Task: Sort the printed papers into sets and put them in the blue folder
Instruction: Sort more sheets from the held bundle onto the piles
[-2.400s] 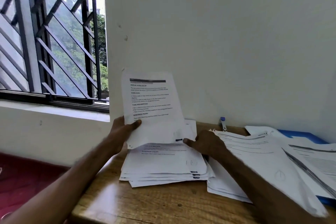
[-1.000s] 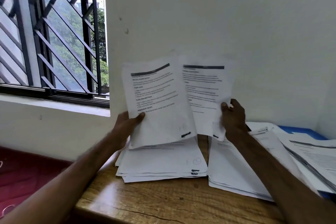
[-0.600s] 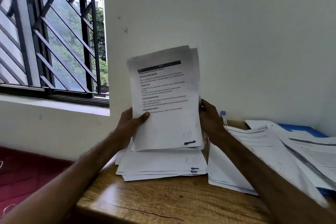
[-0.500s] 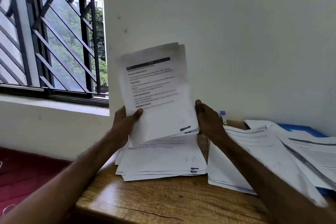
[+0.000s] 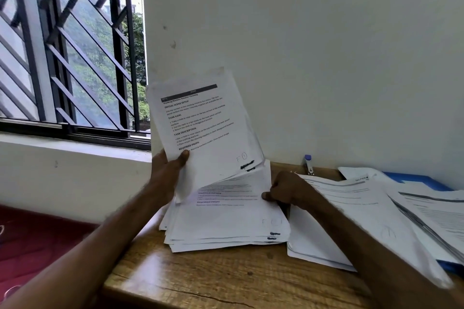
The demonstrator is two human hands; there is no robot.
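My left hand (image 5: 167,175) holds a few printed sheets (image 5: 206,128) upright above the table, thumb on the front page, which is marked "F 1" in pen. Under them a stack of printed papers (image 5: 226,228) lies on the wooden table (image 5: 226,281). My right hand (image 5: 288,190) is at the stack's right edge, fingers curled, pinching the top sheet there. A second spread of papers (image 5: 356,211) lies to the right, covering most of the blue folder (image 5: 421,180), of which only a back corner and a front edge show.
A small stapler (image 5: 308,164) stands against the white wall behind the papers. A barred window (image 5: 62,57) with a sill is at the left. A dark red surface (image 5: 37,246) lies below the table's left edge.
My right hand brought a second sheet behind the one in my left hand, let go, and dropped to the right edge of the stack. The held sheets tilted left.
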